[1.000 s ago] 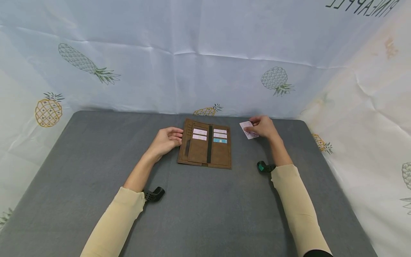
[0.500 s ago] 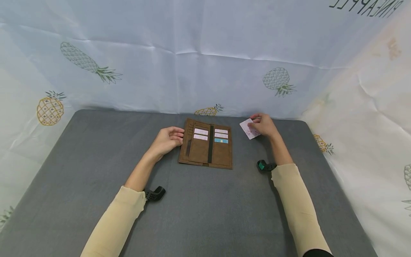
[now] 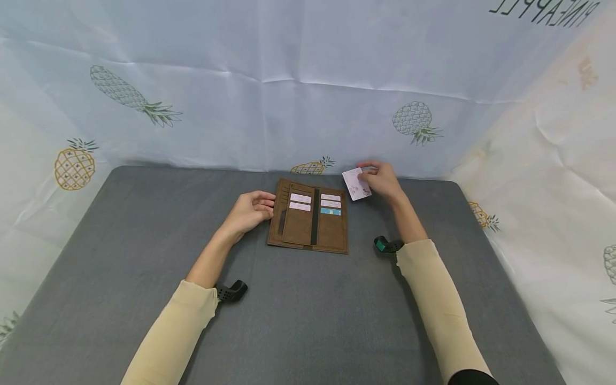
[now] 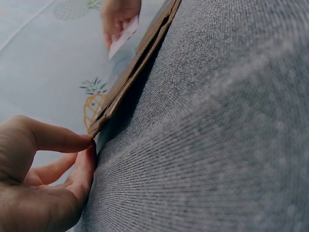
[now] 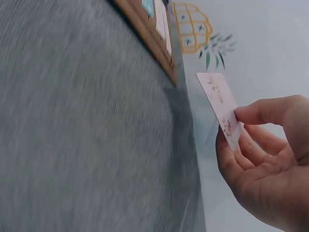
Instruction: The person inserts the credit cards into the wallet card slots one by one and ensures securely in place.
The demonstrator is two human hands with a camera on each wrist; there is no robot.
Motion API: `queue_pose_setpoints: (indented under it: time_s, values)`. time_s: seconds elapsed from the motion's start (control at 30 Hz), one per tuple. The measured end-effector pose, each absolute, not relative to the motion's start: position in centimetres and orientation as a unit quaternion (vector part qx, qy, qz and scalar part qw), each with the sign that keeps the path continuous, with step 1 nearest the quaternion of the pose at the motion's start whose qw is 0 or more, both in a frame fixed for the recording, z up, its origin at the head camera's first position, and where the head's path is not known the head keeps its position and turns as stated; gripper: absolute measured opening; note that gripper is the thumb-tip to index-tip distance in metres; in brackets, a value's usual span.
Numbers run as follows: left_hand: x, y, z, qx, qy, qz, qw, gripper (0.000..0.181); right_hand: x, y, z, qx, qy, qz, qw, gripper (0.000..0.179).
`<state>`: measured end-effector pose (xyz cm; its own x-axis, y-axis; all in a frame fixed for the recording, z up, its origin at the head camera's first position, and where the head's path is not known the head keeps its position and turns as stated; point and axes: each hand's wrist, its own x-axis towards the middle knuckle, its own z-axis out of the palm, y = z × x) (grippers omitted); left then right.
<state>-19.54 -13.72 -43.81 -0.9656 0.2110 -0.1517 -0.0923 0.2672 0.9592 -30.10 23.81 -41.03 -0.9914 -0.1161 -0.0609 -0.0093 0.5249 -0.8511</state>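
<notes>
A brown wallet [image 3: 295, 227] lies spread open on the table, its slots holding several pale pink cards and one blue card [image 3: 330, 212]. At its left edge, my left hand [image 3: 249, 213] pinches the border between thumb and fingers, as the left wrist view shows up close. My right hand [image 3: 382, 181] pinches a pink card [image 3: 356, 184] by one end, just beyond the wallet's upper right corner. In the right wrist view that card [image 5: 219, 99] is held between thumb and index finger, tilted, with small printed flowers on its face.
The grey table [image 3: 308, 321] ends at a white curtain [image 3: 216, 117] printed with pineapples, close behind the wallet and the right hand. Each wrist carries a black camera mount, the left one [image 3: 232, 291] low over the table.
My right hand has moved left with the pink card, bringing it near the wallet's upper right corner. The left hand and the wallet stay where they were.
</notes>
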Motion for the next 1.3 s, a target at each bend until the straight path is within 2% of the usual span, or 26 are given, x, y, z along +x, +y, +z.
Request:
queue_pose_setpoints:
  time_s: [0.67, 1.3]
  values:
    - [-19.6, -13.9, -43.9, 0.036, 0.786, 0.605, 0.125, 0.048, -30.6, 15.6, -40.1, -0.051, 0.831, -0.550, 0.073, 0.036]
    - [-19.6, -13.7, -43.9, 0.036, 0.788, 0.602, 0.123, 0.048, -30.7, 13.7, -41.1, -0.089, 0.824, -0.550, 0.098, 0.032]
